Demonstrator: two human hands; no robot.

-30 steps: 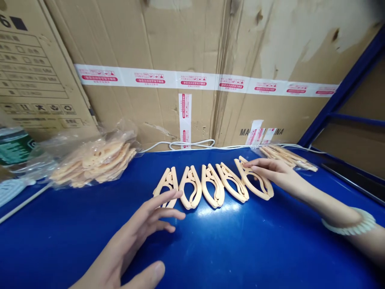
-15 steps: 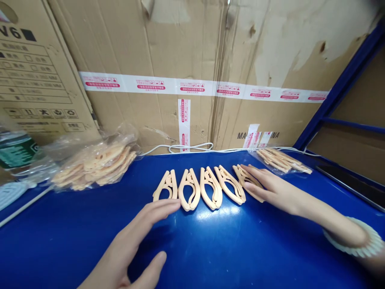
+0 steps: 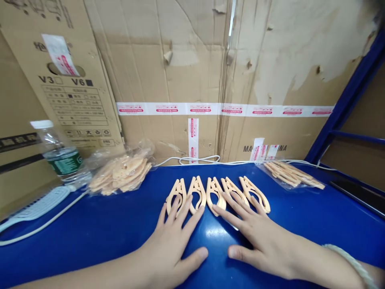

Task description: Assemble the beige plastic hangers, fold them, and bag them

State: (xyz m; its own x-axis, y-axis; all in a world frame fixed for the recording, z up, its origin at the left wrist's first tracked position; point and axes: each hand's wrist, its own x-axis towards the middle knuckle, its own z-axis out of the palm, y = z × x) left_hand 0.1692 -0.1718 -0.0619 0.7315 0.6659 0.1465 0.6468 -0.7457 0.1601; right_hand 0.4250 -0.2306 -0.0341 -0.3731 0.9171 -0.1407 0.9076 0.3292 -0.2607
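Note:
Several folded beige folding hangers lie in a row on the blue table. My left hand (image 3: 171, 245) is spread open, palm down, its fingertips resting at the lower parts of the leftmost hanger (image 3: 182, 188) and the second hanger (image 3: 204, 196). Also open with fingers apart, my right hand (image 3: 261, 235) reaches over the middle hanger (image 3: 209, 194), the fourth hanger (image 3: 223, 186) and the rightmost hanger (image 3: 262, 196). Its fingers hide part of the fourth one. Neither hand grips anything; whether every fingertip touches, I cannot tell.
Clear bags of beige pieces lie at back left (image 3: 123, 176) and back right (image 3: 294, 174). A water bottle (image 3: 64, 160), a pale blue hairbrush (image 3: 39, 206) and a white cable (image 3: 51, 220) are left. A dark flat device (image 3: 357, 194) lies right. Cardboard (image 3: 168, 136) stands behind.
My left hand has come forward onto the left hangers and spread its fingers. My right hand has shifted left from the rightmost hanger, which now lies more exposed. The view has tilted up and left.

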